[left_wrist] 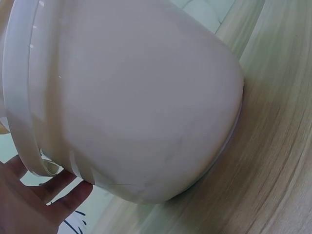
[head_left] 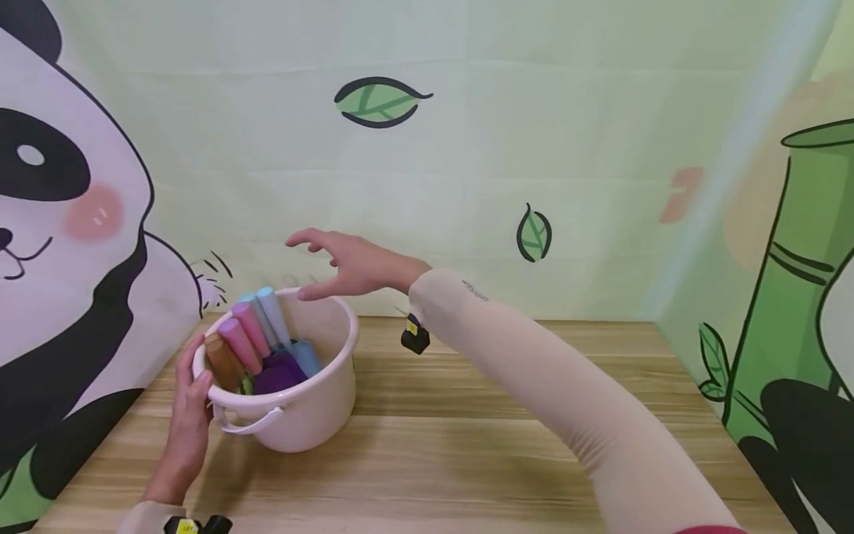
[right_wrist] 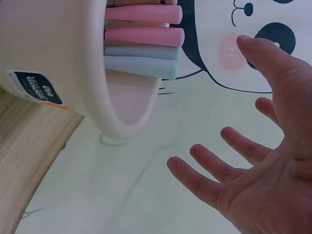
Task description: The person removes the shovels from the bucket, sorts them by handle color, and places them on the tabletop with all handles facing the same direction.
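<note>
A pale pinkish-white bucket [head_left: 307,415] stands on the left part of the table, its carrying handle hanging down at the front. My left hand [head_left: 190,404] holds it at the left rim; in the left wrist view the fingers [left_wrist: 73,200] lie against the outer wall below the rim. Inside lean several tools with pink handles [head_left: 242,345], light blue handles [head_left: 272,311] and a brown handle [head_left: 224,362]. A purple piece [head_left: 280,373] and a blue scoop-like piece [head_left: 306,358] lie lower down. Above the far rim, my right hand [head_left: 360,263] is spread and holds nothing.
Wooden table [head_left: 467,445] underneath. Behind it hangs a pale green backdrop [head_left: 567,111] printed with leaves, bamboo and a panda [head_left: 113,245]. My right sleeve [head_left: 534,371] crosses over the table's right half.
</note>
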Action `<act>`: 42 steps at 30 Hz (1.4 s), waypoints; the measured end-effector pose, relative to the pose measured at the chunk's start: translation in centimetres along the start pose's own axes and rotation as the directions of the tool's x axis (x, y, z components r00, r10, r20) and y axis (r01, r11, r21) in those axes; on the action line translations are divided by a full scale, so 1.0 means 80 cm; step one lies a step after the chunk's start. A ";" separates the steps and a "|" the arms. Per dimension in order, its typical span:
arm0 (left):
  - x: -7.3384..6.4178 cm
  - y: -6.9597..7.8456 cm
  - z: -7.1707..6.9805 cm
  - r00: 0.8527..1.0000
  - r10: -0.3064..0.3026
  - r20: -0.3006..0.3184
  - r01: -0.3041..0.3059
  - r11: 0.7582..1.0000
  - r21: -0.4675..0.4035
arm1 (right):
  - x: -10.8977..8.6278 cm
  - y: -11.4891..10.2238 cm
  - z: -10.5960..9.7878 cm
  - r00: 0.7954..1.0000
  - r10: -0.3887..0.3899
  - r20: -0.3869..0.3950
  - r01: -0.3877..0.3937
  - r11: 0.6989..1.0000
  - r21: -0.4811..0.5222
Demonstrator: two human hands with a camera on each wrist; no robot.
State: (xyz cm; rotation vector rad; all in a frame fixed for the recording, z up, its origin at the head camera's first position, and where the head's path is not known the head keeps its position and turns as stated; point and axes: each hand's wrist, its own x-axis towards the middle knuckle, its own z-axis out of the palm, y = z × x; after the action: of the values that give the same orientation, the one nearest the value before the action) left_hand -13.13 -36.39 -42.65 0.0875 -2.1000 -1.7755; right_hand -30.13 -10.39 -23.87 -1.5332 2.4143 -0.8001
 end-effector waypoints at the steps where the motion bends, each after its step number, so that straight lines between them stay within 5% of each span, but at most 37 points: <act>1: 0.000 -0.001 0.000 1.000 0.002 -0.001 -0.002 1.000 0.000 | 0.003 -0.002 0.001 1.000 0.005 0.007 -0.005 1.000 -0.002; 10: 0.000 -0.003 0.000 1.000 -0.002 -0.027 0.002 1.000 -0.017 | 0.035 -0.018 0.022 0.998 0.050 0.039 -0.048 0.997 -0.053; 22: 0.001 -0.002 0.001 0.997 0.061 -0.051 -0.066 0.994 -0.089 | 0.083 -0.029 0.050 0.994 0.105 0.039 -0.101 0.991 -0.091; 32: 0.003 0.005 0.004 0.997 0.070 -0.031 -0.072 0.995 -0.067 | 0.095 -0.037 0.055 0.948 0.311 0.076 -0.314 0.948 0.042; 42: 0.001 0.002 0.002 0.997 0.062 -0.042 -0.065 0.995 -0.073 | 0.108 -0.036 0.075 0.943 0.327 0.056 -0.330 0.942 0.058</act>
State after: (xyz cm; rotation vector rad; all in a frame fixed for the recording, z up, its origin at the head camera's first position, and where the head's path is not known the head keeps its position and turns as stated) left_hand -13.23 -36.23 -42.48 0.0348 -1.9844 -1.7978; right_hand -29.28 -20.99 -26.20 -1.0679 2.4876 -0.7558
